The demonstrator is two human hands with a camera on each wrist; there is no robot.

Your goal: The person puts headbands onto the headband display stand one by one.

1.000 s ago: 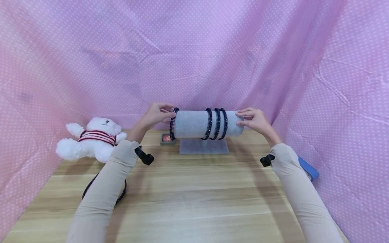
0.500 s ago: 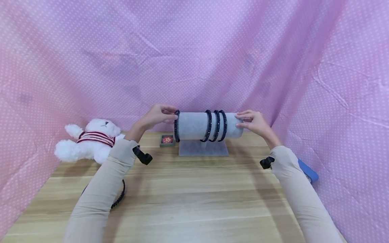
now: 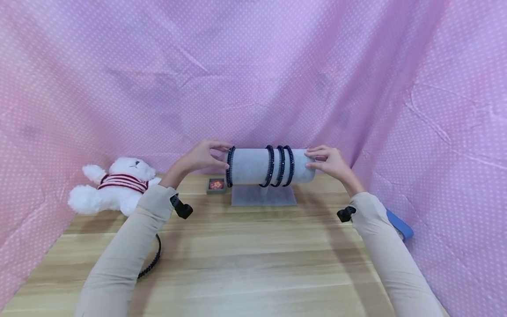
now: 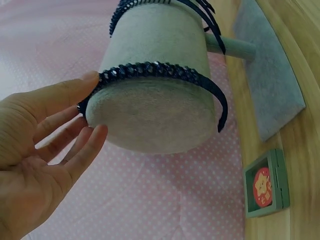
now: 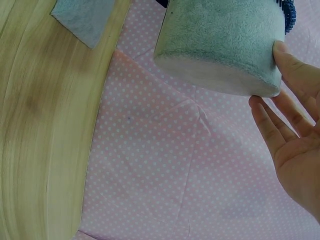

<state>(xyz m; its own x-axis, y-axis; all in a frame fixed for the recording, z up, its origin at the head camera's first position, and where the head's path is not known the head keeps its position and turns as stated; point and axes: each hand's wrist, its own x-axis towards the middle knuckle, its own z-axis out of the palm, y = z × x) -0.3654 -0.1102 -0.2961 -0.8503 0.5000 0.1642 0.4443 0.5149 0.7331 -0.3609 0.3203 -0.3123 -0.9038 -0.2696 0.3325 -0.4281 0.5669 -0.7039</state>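
Note:
In the head view, a grey plush cylinder stand (image 3: 249, 165) bears several dark beaded headbands. The outermost headband (image 3: 229, 167) sits round its left end, and three more headbands, such as this middle headband (image 3: 281, 166), stand right of the centre. My left hand (image 3: 200, 157) holds the outermost headband by its upper part. In the left wrist view, digits of that hand (image 4: 45, 120) lie on both sides of the band, whose free tip hangs at the right. At the cylinder's right end, my right hand (image 3: 332, 161) touches the plush with fairly straight fingers, as the right wrist view also shows.
A white plush toy (image 3: 119, 185) in a striped shirt lies at the left. Another dark headband (image 3: 156, 259) rests near my left forearm, partly hidden. A small box (image 3: 216, 186) stands by the base (image 3: 263, 200). Beyond my right forearm is a blue object (image 3: 400, 225).
The outermost headband has shifted rightward onto the cylinder's left end, together with my left hand. That hand's digits now stand farther apart. My right hand has stayed at the right end.

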